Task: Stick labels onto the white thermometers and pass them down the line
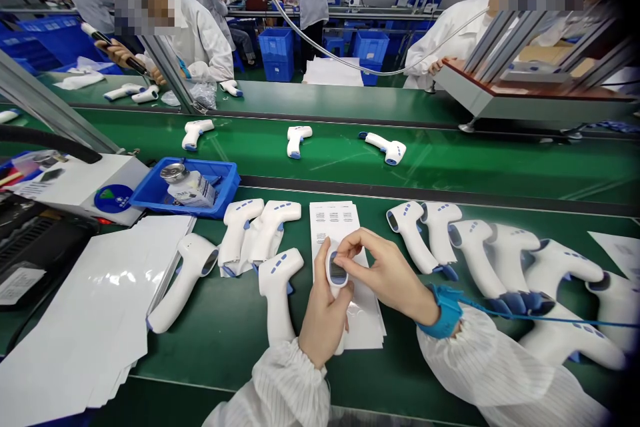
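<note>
My left hand [325,313] is wrapped round a white infrared thermometer [336,288], its dark screen turned up toward me. My right hand [383,267] is closed, thumb and fingertips pinched at the screen's edge; whether something thin is between them I cannot make out. Under both hands lies a stack of printed sheets [367,333]. Left of my left hand stand a white thermometer [277,287] with blue buttons and a pair of thermometers [273,227] behind it. Several more thermometers [473,247] lie in a cluster right of my right hand.
A blue tray [233,180] holds a bottle with a metal cap. White sheets [95,300] cover the left side. Beyond the bench edge, a green conveyor belt [340,163] carries several thermometers. A blue wrist strap [445,312] trails a cord rightward. Co-workers sit across the belt.
</note>
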Demonstrator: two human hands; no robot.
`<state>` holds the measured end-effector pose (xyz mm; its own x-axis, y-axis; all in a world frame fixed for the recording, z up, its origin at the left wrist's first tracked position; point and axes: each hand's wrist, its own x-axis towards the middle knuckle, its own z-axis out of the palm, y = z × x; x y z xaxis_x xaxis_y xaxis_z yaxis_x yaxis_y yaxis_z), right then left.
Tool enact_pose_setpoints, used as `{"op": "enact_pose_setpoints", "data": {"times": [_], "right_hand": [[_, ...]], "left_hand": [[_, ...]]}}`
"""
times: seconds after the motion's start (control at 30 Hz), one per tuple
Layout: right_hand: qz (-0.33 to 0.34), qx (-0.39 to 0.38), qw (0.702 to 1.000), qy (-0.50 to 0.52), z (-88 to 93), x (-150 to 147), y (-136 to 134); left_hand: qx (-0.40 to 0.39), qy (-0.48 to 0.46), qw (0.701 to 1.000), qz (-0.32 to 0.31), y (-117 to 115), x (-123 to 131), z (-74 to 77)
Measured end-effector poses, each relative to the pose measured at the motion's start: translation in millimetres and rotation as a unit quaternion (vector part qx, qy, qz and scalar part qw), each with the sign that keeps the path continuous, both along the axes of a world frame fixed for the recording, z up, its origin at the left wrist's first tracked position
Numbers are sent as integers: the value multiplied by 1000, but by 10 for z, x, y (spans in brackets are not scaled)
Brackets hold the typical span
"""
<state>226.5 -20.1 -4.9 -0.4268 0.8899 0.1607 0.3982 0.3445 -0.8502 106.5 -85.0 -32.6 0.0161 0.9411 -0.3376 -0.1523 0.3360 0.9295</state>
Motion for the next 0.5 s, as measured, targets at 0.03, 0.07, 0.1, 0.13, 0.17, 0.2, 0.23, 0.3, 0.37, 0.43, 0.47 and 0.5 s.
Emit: {"op": "enact_pose_setpoints", "data": {"times": [0.03, 0.07, 0.1, 0.13, 0.17, 0.2, 0.23, 0.3, 0.37, 0.43, 0.47, 0.5], "right_hand": [[-2, 3, 1000, 0, -5, -4, -2], [-5, 5, 1000, 0, -8, -7, -3], [-6, 6, 1000, 0, -10, -11, -3], [-6, 8, 1000, -1, -9, -13, -1], [-6, 10, 1000, -1, -6, -16, 1], [-4, 12, 1000, -2, -3, -17, 3], [-3, 14, 1000, -3, 1, -17, 5], [0, 19, 1000, -6, 7, -16, 6], [2, 23, 1000, -9, 8, -13, 2], [3, 29, 1000, -12, 6, -8, -3], [2, 33, 999, -13, 4, -7, -5], [1, 36, 999, -15, 2, -6, -6]], "left_hand": [[-2, -2, 1000, 0, 0, -1, 0], [-3, -4, 1000, -1, 0, -3, 1], [-3, -5, 1000, -2, 1, -5, 3], [-4, -6, 1000, -3, 1, -7, 5], [-5, -6, 1000, -3, 1, -9, 7], [-5, -5, 1000, -4, 1, -11, 10], [-6, -4, 1000, -5, 1, -11, 12], [-7, -2, 1000, -5, 1, -12, 16], [-7, -2, 1000, -4, 2, -11, 17], [-7, -3, 1000, -4, 2, -10, 19], [-6, -3, 1000, -4, 3, -10, 21], [-6, -2, 1000, -3, 4, -10, 23]]}}
